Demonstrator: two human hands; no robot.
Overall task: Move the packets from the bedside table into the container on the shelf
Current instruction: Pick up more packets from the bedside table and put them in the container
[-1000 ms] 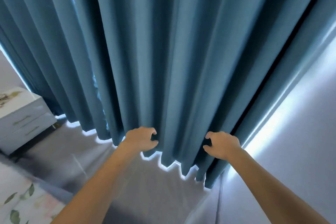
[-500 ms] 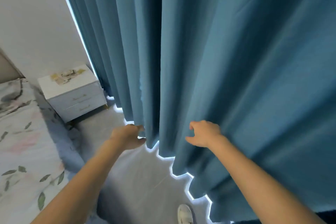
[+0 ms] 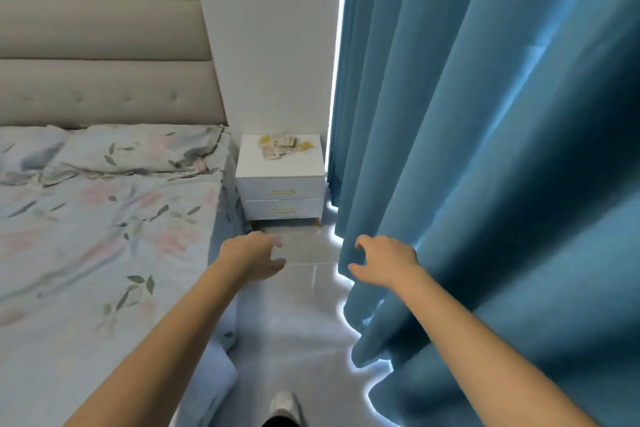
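Straight ahead now sits the bedside table (image 3: 281, 163), where a second ago the blue curtain (image 3: 485, 149) filled the whole view and half a second ago the table was off to the left. That turn suggests the approach has begun. The packets (image 3: 282, 146) lie in a loose heap on its white top, untouched, well apart from both hands. Left hand (image 3: 251, 255) hangs loose over the floor, fingers relaxed, holding nothing. Right hand (image 3: 384, 262) is spread just beside the curtain edge, also empty. Both drawers (image 3: 282, 199) look closed, contents hidden. No shelf or container in sight, so nothing delivered yet, I'd say.
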